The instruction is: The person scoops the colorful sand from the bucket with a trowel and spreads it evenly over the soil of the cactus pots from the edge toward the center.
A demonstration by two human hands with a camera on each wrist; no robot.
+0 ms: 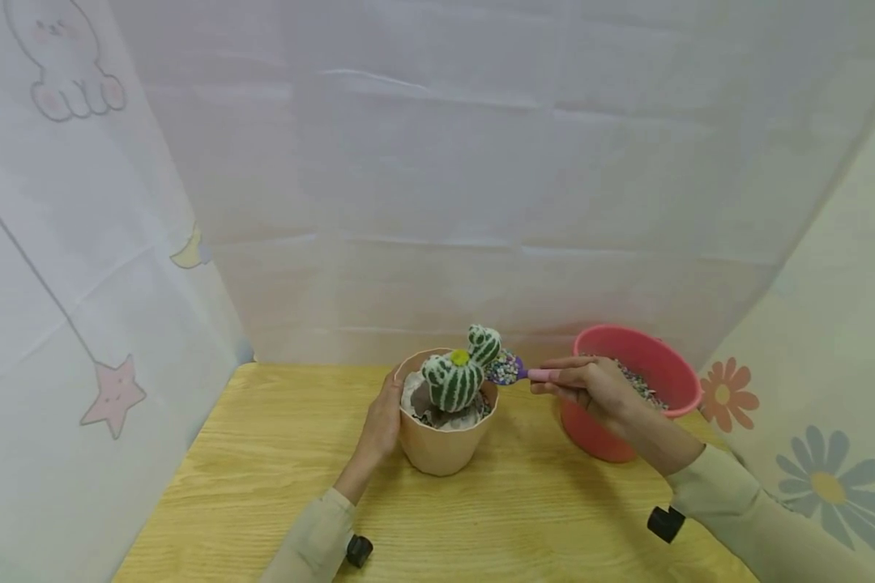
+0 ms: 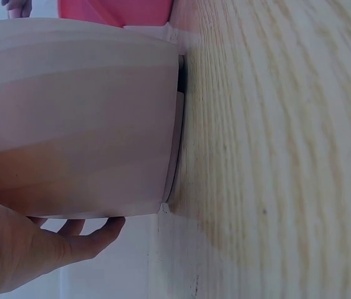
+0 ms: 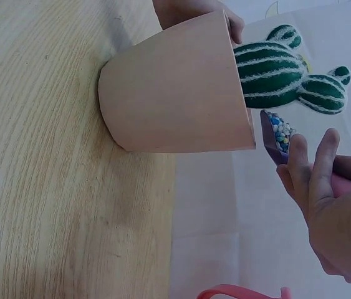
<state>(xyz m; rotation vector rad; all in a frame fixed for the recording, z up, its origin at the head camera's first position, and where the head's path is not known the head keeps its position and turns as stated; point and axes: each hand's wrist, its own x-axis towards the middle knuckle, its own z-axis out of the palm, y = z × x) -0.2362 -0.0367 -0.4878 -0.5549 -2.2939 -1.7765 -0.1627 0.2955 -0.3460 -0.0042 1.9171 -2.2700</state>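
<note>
A peach flowerpot (image 1: 441, 450) stands upright on the table, holding a green-and-white cactus (image 1: 455, 392) with a yellow flower. My left hand (image 1: 383, 419) grips the pot's left side near the rim; in the left wrist view its fingers (image 2: 94, 242) lie along the outer wall. My right hand (image 1: 603, 390) holds a small shovel by its pink handle (image 1: 543, 375). Its purple blade carries multicoloured pebbles (image 1: 503, 368) close to the pot's right rim, beside the cactus. Within the pot, whitish material (image 1: 412, 395) surrounds the cactus base.
Right of the pot stands a red-pink bucket (image 1: 598, 437) with similar pebbles (image 1: 640, 382) inside, partly behind my right hand. Both stand on a wooden table (image 1: 284, 470). Pale printed cloths (image 1: 437, 178) hang behind and at both sides.
</note>
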